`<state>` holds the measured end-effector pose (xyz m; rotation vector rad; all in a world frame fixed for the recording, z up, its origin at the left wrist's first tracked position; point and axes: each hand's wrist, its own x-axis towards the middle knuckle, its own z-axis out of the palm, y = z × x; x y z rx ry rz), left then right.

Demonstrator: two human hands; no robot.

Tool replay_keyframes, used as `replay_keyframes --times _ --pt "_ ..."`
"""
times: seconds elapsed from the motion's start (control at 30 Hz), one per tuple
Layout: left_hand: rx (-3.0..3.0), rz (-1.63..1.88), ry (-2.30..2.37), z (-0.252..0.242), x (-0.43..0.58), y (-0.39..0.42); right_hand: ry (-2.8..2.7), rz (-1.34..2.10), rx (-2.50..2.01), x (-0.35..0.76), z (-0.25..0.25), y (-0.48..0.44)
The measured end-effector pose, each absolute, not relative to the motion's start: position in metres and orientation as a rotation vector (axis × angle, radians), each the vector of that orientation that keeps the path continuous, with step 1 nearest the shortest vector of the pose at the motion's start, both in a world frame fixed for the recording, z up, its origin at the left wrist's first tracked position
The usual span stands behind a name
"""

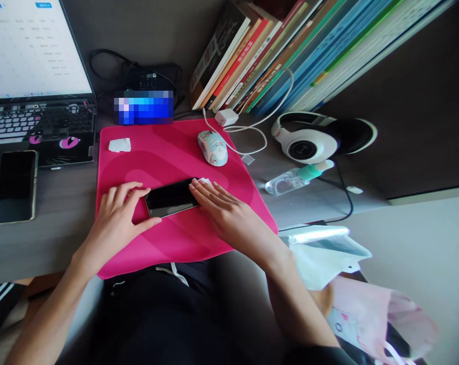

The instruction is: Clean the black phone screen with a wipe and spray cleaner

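Note:
A black phone lies screen up on the pink desk mat. My left hand holds its left end, the thumb along the near edge and the index finger at the far corner. Across the right end of the phone lies my right hand, its fingers stretched and pressed together over a white tissue. Only a bit of the tissue shows beyond the fingertips; the rest is hidden. Farther back on the mat are a folded white piece and a patterned mouse.
A laptop and a second phone are at left. Books stand behind a white charger with its cable. Headphones and a spray bottle lie at right, above bags beside the desk.

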<state>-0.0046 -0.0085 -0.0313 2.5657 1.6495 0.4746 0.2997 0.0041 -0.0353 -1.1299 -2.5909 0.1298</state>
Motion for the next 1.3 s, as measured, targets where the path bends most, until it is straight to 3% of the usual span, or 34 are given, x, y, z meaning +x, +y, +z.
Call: replay_keyframes --times 0.9,1.3 --pt "2.517 0.49 1.649 -0.032 -0.005 -0.008 -2.68 0.178 -1.2 0.305 -0.02 -0.018" --pt "2.535 0.469 1.638 -0.031 -0.005 -0.009 -2.634 0.411 -1.115 0.34 0.002 -0.019"
